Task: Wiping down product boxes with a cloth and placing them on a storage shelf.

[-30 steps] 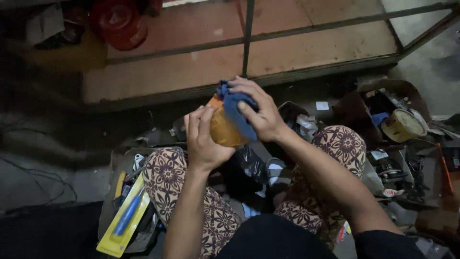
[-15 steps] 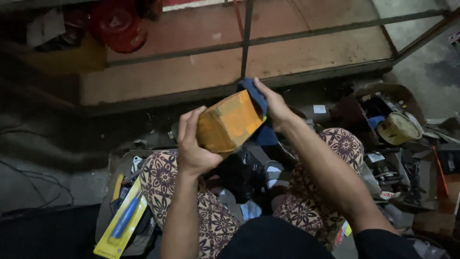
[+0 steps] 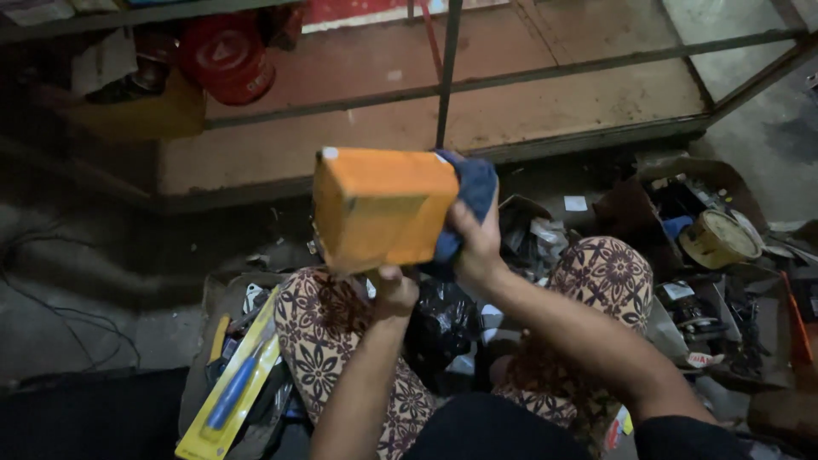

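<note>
— Both hands grip it: your left hand pinches the orange box from beneath, your right hand presses a blue cloth to its side.

— What changed?

— You've raised and turned it above your knees; a broad face now shows.

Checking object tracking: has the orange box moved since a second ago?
Yes. The orange box has come up and left: it sat low by the patterned knees before, and now reaches the metal frame rail, its broad face turned to the camera.
</note>
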